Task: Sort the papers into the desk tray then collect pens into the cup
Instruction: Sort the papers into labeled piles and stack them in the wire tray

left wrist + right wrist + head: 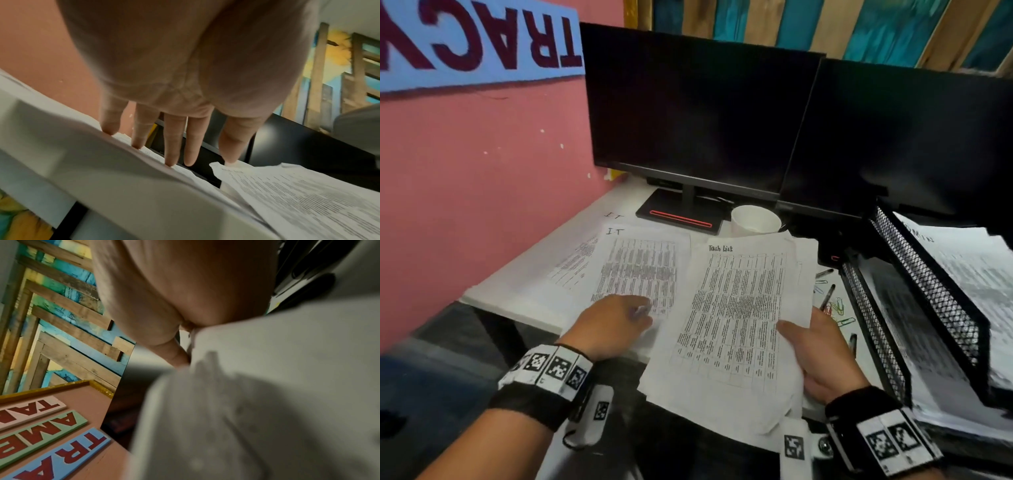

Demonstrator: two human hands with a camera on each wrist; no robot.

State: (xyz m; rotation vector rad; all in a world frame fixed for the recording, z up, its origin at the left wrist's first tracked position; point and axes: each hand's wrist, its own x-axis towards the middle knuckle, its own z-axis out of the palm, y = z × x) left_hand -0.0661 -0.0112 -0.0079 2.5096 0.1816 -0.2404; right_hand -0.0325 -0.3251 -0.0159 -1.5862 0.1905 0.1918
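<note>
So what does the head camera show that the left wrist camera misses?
Only the head view shows the white paper cup, the black mesh desk tray with papers in it, dark pens, coloured paper clips, and the right hand gripping the printed "Task List" sheets. Only the left wrist view shows the left hand's straight fingertips touching the paper's edge from below. Both show the left hand, white printed papers, the black monitor and pink wall.

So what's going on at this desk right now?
A person is sorting printed papers. Their right hand grips a Task List sheet, while the left hand presses straight fingers on the IT sheet lying on the desk. The mesh tray already holds papers. Pens lie loose beside it; the white cup looks empty.
</note>
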